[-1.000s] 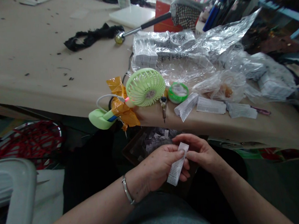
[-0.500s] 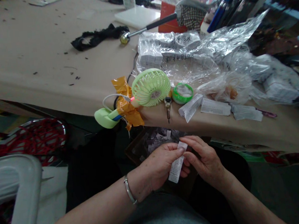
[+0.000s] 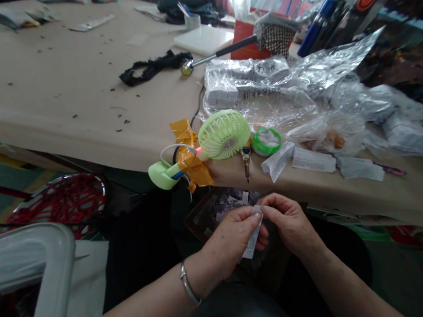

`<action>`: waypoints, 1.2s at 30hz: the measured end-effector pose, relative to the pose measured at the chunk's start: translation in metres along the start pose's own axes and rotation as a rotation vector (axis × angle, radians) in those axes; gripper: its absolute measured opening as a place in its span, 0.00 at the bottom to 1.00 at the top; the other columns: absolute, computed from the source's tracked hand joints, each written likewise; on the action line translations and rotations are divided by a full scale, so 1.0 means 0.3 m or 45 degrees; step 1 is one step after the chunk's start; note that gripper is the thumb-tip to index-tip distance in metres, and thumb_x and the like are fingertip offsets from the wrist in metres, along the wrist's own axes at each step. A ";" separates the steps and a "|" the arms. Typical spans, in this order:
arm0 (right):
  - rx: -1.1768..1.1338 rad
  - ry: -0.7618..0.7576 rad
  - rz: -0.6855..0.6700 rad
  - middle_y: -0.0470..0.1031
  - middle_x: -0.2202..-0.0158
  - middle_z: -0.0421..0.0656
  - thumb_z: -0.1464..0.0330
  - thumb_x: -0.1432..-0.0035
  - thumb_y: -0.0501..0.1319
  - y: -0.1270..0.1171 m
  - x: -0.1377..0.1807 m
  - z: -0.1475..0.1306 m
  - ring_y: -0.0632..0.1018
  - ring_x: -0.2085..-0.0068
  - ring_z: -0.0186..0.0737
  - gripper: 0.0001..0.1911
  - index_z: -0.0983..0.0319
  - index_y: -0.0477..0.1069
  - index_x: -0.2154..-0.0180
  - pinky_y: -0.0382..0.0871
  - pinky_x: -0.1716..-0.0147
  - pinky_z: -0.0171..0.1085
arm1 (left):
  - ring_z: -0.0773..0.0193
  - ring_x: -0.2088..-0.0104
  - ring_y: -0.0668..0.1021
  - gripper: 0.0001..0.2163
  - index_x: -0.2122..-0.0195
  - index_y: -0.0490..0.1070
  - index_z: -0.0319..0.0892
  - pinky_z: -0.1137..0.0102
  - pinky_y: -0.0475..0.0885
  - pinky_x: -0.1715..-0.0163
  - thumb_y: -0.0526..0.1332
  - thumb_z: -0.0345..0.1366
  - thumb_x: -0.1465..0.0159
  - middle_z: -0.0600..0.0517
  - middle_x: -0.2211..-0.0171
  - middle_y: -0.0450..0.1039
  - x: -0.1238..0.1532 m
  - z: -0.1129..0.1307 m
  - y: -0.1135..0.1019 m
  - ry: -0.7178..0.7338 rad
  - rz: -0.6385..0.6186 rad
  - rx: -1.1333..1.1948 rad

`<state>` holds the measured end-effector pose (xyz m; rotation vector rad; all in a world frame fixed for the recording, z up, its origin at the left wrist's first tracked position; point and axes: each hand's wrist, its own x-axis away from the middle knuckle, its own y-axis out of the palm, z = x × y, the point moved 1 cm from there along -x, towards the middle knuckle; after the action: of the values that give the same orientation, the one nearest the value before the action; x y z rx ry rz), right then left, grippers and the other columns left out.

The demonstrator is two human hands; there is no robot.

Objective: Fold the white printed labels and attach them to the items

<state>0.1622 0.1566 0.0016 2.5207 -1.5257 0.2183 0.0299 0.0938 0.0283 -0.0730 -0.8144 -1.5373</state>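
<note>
A narrow white printed label (image 3: 252, 240) hangs from my left hand (image 3: 237, 234), pinched under the thumb near its upper end. My right hand (image 3: 287, 221) has its thumb and forefinger closed on the label's top corner. Both hands are held in front of the table edge, over a box (image 3: 196, 220) of loose paper pieces (image 3: 222, 201). Above them, a soldering iron (image 3: 246, 165) points its tip over the table edge. More printed labels (image 3: 314, 159) lie along that edge to the right.
A green fan (image 3: 224, 134) is fixed to the edge with brown tape (image 3: 193, 167). Beside it stands a green round tub (image 3: 266, 141). Clear plastic bags (image 3: 265, 95) of label stacks lie behind. A red woven stool (image 3: 57, 205) and a grey plastic rim (image 3: 59, 268) are at left.
My right thumb and forefinger have closed on the label's top end, where they were apart before. The view has shifted, so the table things appear slightly lower and to the right.
</note>
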 end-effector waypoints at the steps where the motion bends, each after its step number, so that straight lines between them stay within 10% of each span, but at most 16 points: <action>1: -0.003 -0.009 -0.010 0.73 0.73 0.38 0.64 0.48 0.65 0.009 -0.004 -0.004 0.70 0.73 0.31 0.08 0.62 0.72 0.72 0.65 0.71 0.31 | 0.70 0.79 0.70 0.11 0.74 0.68 0.39 0.74 0.64 0.76 0.55 0.39 0.38 0.54 0.78 0.69 0.000 0.001 -0.005 0.020 0.020 -0.035; 13: 0.172 -0.235 0.050 0.73 0.69 0.39 0.65 0.46 0.62 0.087 -0.060 -0.050 0.71 0.68 0.34 0.06 0.61 0.71 0.72 0.65 0.68 0.31 | 0.68 0.71 0.73 0.07 0.68 0.75 0.40 0.74 0.66 0.69 0.57 0.33 0.38 0.54 0.73 0.74 -0.025 0.058 -0.092 0.647 0.438 -0.667; 36: 0.561 -0.446 0.183 0.67 0.76 0.36 0.68 0.43 0.59 0.081 -0.096 -0.084 0.67 0.74 0.31 0.04 0.61 0.69 0.70 0.61 0.73 0.31 | 0.68 0.74 0.74 0.09 0.70 0.74 0.42 0.76 0.65 0.72 0.55 0.34 0.36 0.55 0.75 0.74 -0.045 0.126 -0.098 0.842 0.559 -1.038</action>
<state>0.1265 0.1761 0.0216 2.9068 -1.9829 0.1503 -0.0098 0.1225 0.0366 -0.2996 0.3619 -1.2585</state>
